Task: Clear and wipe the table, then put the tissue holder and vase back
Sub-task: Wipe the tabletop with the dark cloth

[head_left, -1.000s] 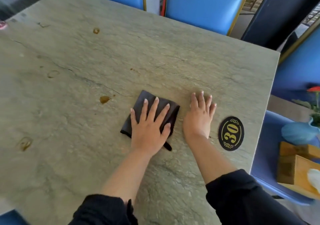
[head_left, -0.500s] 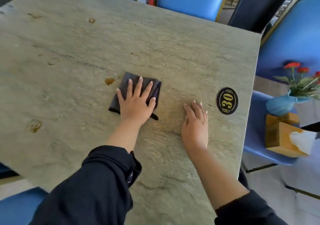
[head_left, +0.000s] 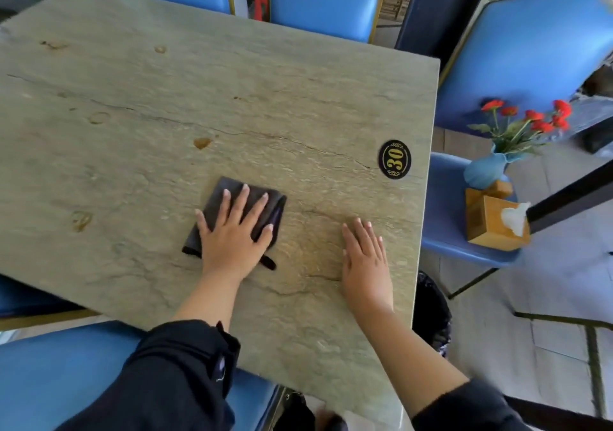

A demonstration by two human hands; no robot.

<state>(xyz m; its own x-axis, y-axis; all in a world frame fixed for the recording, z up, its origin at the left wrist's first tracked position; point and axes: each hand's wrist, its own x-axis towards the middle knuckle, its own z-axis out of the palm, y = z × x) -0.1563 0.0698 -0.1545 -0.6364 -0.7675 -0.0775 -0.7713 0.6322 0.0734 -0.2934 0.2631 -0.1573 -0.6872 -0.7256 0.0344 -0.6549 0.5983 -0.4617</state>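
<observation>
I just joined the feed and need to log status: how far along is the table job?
Cleared: the vase and tissue holder sit on the blue chair beside the table. In hand: the left hand presses the dark cloth flat; the right hand rests on the tabletop. Left: brown stains remain, then both items go back.

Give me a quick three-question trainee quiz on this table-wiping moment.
1. True or false: the vase stands on the table.
2. Which hand presses the dark cloth: A left hand, B right hand?
3. What number does the oval plaque show?

Key: 1 false, it stands on a blue chair beside the tissue holder. 2 A. 3 30.
</observation>
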